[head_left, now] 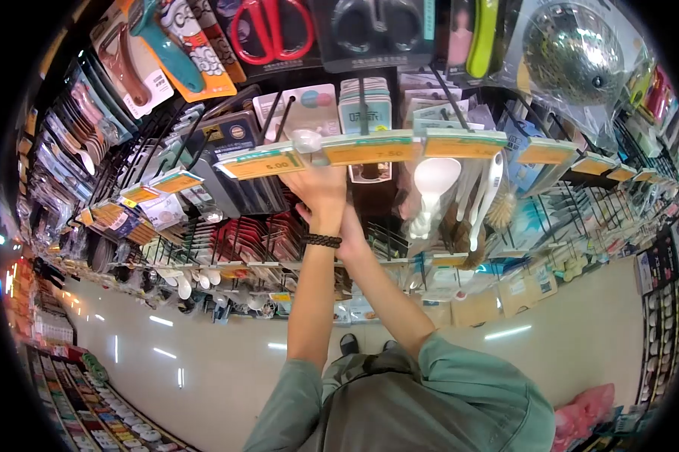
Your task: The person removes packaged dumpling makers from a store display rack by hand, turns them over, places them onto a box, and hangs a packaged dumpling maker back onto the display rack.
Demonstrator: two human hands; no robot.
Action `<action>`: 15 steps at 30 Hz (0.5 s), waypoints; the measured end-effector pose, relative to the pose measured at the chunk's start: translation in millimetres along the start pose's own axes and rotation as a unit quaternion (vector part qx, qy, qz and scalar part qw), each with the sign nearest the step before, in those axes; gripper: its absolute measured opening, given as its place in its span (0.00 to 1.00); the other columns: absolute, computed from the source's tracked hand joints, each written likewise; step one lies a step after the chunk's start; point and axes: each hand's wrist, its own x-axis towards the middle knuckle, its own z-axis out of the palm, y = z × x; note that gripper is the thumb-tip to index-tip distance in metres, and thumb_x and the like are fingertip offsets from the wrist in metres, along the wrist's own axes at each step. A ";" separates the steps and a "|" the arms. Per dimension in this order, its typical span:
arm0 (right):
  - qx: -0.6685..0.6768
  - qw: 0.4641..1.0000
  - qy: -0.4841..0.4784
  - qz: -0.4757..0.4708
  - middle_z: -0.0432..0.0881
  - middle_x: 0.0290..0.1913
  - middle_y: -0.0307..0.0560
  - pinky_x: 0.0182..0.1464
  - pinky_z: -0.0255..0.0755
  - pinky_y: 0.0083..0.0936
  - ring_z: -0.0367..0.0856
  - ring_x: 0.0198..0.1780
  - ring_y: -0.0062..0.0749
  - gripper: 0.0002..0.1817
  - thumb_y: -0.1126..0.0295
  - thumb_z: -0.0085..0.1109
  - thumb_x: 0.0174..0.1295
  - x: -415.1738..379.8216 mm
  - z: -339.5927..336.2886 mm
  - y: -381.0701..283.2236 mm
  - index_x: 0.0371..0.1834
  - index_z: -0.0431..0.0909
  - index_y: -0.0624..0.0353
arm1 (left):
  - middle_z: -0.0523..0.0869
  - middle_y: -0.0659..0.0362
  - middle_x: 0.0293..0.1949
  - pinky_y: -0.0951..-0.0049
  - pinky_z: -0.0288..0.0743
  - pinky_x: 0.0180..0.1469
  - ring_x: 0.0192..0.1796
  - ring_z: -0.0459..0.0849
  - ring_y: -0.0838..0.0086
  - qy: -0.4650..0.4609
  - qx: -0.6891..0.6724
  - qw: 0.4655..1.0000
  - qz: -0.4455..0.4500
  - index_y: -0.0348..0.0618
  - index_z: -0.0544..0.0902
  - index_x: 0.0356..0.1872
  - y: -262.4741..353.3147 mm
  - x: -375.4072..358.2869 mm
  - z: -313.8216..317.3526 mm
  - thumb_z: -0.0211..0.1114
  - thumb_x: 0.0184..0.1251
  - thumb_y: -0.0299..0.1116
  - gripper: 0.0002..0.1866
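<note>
Both arms reach up to a shop rack of hanging packets. My left hand (321, 188), with a dark braided bracelet (322, 240) at its wrist, is behind the lower edge of an orange price tag (268, 163); its fingers are mostly hidden. Close beside it on the right is my right hand (348, 230), partly covered by the left one, so its fingers cannot be made out. Above the hands hangs a pink-and-white card (298, 113). A white spoon (436, 181) in clear wrap hangs to their right.
Red-handled scissors (272, 30) and a metal strainer (573, 53) hang overhead. Metal hooks with price tags stick out across the rack. Red packets (260, 237) hang lower left. Below is the tiled floor (219, 339), with a pink bag (587, 407) at lower right.
</note>
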 end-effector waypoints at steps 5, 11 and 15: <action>0.001 0.997 0.014 0.071 0.79 0.59 0.48 0.63 0.75 0.39 0.81 0.54 0.37 0.20 0.60 0.46 0.76 -19.8 -7.3 1.1 0.62 0.71 0.62 | 0.64 0.28 0.67 0.51 0.59 0.71 0.69 0.64 0.37 -0.035 0.026 0.999 -0.018 0.21 0.63 0.66 14.8 0.7 -21.8 0.82 0.38 0.40 0.54; -0.086 0.996 0.002 0.022 0.79 0.58 0.45 0.59 0.75 0.34 0.81 0.54 0.31 0.19 0.60 0.49 0.75 -36.1 -9.2 4.6 0.62 0.70 0.60 | 0.70 0.33 0.60 0.48 0.60 0.66 0.62 0.67 0.39 -0.021 0.018 1.000 0.000 0.32 0.64 0.68 22.3 0.6 -32.0 0.82 0.36 0.41 0.54; -0.116 0.993 -0.007 -0.004 0.79 0.56 0.42 0.61 0.70 0.29 0.76 0.59 0.28 0.13 0.66 0.48 0.75 -48.2 -4.2 1.7 0.59 0.70 0.57 | 0.70 0.34 0.59 0.49 0.62 0.65 0.62 0.68 0.40 -0.068 0.000 0.996 -0.050 0.34 0.66 0.66 33.3 2.3 -45.9 0.81 0.36 0.39 0.51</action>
